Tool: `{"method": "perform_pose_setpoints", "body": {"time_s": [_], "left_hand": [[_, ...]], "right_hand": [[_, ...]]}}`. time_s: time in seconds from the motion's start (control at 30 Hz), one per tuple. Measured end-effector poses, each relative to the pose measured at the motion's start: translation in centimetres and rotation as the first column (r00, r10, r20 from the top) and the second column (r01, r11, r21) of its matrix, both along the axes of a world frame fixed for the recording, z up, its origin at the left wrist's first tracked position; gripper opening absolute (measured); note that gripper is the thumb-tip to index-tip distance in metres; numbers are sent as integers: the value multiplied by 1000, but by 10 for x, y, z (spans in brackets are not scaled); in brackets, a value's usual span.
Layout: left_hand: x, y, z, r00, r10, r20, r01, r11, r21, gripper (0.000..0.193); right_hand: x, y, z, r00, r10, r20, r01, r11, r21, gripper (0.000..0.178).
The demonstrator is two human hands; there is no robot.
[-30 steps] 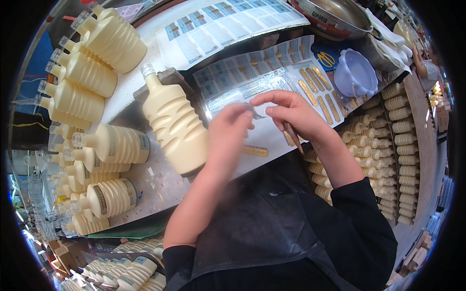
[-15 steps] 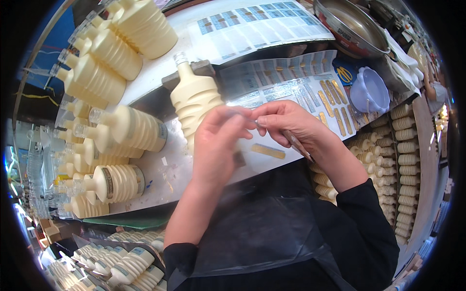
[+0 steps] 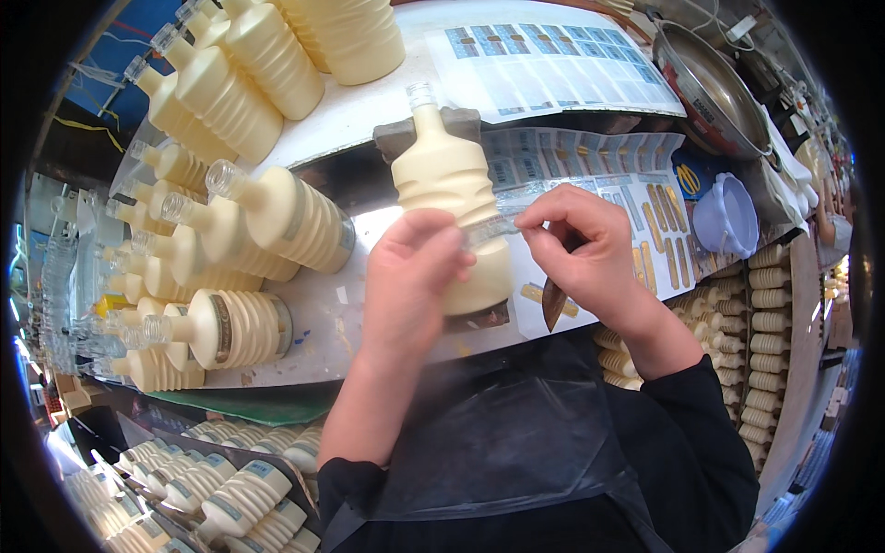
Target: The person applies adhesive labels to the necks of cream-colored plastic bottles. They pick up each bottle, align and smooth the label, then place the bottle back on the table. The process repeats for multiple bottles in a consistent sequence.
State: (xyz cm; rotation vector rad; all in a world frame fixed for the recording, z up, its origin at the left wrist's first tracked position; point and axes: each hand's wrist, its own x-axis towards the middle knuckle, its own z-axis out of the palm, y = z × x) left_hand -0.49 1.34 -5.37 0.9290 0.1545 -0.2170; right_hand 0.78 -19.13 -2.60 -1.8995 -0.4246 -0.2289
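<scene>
Over the table, a thin translucent label strip point(image 3: 489, 230) stretches between my hands, across the front of a cream ribbed bottle point(image 3: 447, 189). My right hand point(image 3: 590, 253) pinches the strip's right end between thumb and forefinger. Tucked in the same hand is a dark pointed blade point(image 3: 553, 306), aimed downward. My left hand point(image 3: 410, 281) is curled at the strip's left end; its fingers are partly blurred. The bottle lies with its clear neck pointing away, resting on a dark notched block point(image 3: 395, 140). A gold label strip point(image 3: 535, 295) lies on the table beside the bottle.
Cream bottles point(image 3: 300, 217) crowd the left side, with more behind. Label sheets point(image 3: 553, 69) and gold strips point(image 3: 678, 263) lie on the right. Beyond them are a lilac bucket point(image 3: 725, 217) and a metal pan point(image 3: 710, 69). Racked bottles point(image 3: 770, 323) stand below the right edge.
My hands have drawn apart, and the label strip now spans between them. The view has shifted, so the bottle and table sit further right in it. The blade now points more steeply down.
</scene>
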Motion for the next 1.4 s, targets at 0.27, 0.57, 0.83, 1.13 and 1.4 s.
{"method": "perform_pose_setpoints", "body": {"time_s": [0.27, 0.57, 0.83, 1.13, 1.4], "left_hand": [[14, 24, 13, 986, -168, -27, 170, 978, 121, 20], [56, 45, -1, 994, -73, 85, 48, 964, 260, 17], [71, 40, -1, 995, 97, 13, -97, 995, -17, 10], [70, 37, 5, 996, 39, 82, -56, 976, 212, 39], [75, 33, -11, 968, 201, 148, -246, 864, 438, 29]], "right_hand": [[18, 20, 7, 999, 22, 32, -22, 1000, 10, 15], [48, 39, -6, 989, -65, -136, 79, 992, 102, 8], [59, 46, -26, 959, -120, -257, 158, 979, 131, 8], [56, 49, -25, 977, -126, -174, 151, 979, 139, 8], [63, 43, -38, 969, -188, -162, 210, 969, 130, 8]]}}
